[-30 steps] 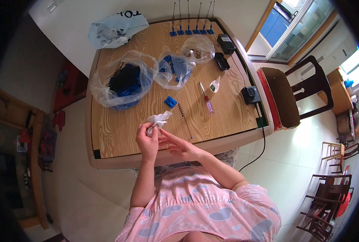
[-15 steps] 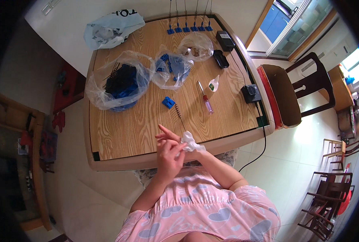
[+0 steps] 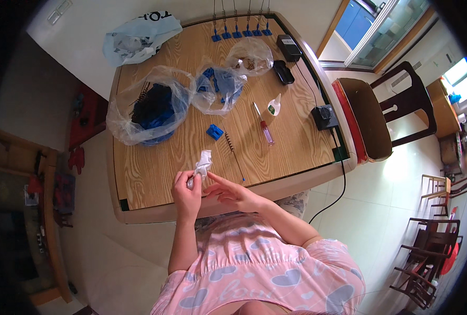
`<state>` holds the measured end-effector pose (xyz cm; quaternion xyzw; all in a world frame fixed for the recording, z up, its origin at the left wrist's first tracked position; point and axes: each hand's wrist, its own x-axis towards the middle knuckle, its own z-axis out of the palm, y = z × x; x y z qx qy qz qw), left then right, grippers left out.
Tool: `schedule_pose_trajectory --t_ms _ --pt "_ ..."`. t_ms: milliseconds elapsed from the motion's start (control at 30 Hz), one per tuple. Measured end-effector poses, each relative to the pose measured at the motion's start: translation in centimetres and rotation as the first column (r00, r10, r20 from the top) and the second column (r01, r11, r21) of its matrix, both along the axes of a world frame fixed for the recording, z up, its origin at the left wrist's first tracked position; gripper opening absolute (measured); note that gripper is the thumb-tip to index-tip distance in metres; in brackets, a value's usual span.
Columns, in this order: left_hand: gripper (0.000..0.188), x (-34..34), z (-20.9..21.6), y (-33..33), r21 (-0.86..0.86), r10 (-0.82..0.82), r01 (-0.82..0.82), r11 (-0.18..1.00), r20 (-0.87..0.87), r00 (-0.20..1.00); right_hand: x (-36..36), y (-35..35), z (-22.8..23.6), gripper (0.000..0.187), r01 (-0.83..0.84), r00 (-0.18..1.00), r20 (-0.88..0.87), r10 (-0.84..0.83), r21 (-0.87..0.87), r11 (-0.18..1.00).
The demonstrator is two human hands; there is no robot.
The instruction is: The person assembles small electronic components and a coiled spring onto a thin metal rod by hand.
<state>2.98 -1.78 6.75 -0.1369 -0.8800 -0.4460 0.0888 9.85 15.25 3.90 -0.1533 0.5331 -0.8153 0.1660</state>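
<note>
A crumpled white tissue (image 3: 204, 160) sticks up from my left hand (image 3: 186, 193), whose fingers are closed around its lower part. My right hand (image 3: 237, 196) is just beside it at the table's front edge, fingers stretched out; the index fingertip reaches to the tissue, and whether it touches cannot be made out. Beyond the hands lie a small blue plastic piece (image 3: 214, 132) and a dark coiled spring (image 3: 229, 143) with a long thin straight end. A screwdriver (image 3: 267, 134) with a clear and red handle rests to their right, near a small white squeeze bottle (image 3: 274, 105).
Clear plastic bags hold dark springs and blue parts (image 3: 160, 110), blue pieces (image 3: 219, 86), and small brownish parts (image 3: 250, 56). Several springs on blue bases (image 3: 236, 34) stand at the back. Black boxes (image 3: 324, 117) with a cable line the right edge. A chair (image 3: 401, 105) stands beyond.
The tissue was at my right wrist, pinched by my left hand; now my left hand holds it to the left, away from the wrist. My right hand has turned, fingers pointing left.
</note>
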Motion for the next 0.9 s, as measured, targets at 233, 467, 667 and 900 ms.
schedule_pose_trajectory --t_ms 233,467,667,900 --pt "0.010 1.5 -1.2 -1.0 0.592 -0.293 -0.065 0.804 0.487 0.823 -0.8 0.8 -1.3 0.082 0.259 0.966 -0.021 -0.259 0.139 0.956" --pt "0.006 3.0 0.0 -0.8 0.697 -0.486 -0.037 0.716 0.536 0.690 -1.5 -0.5 -1.5 0.022 0.435 0.885 -0.375 -0.275 0.460 0.774" --pt "0.012 3.9 -1.2 -0.5 0.635 -0.343 0.080 0.768 0.303 0.889 -0.1 -2.3 -1.6 0.016 0.437 0.893 -0.415 -0.175 0.703 0.561" --pt "0.014 3.7 -2.1 0.3 0.337 -0.091 -0.004 0.942 0.266 0.960 0.1 -4.1 0.3 0.023 0.288 0.948 -0.315 -0.044 0.790 0.541"
